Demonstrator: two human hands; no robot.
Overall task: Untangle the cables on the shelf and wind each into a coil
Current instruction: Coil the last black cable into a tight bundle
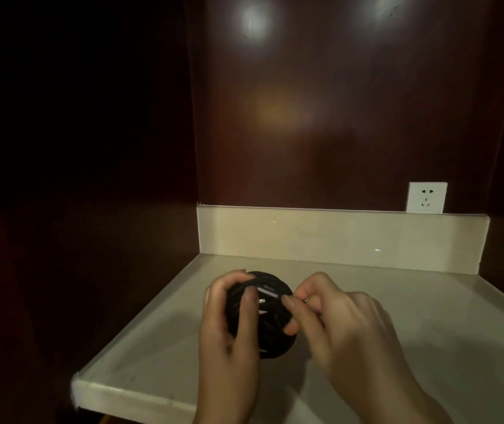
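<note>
Cable bundle (263, 316) on shelf (428, 316); socket (426, 198) behind.

A black cable (264, 322) is wound into a tight round coil above the pale shelf (158, 341), near its left front part. Short silvery connector ends (267, 292) show against the dark loops on its upper face.

Two bare hands (229, 328) (345, 328), wrists without sleeves, short plain fingernails
</note>
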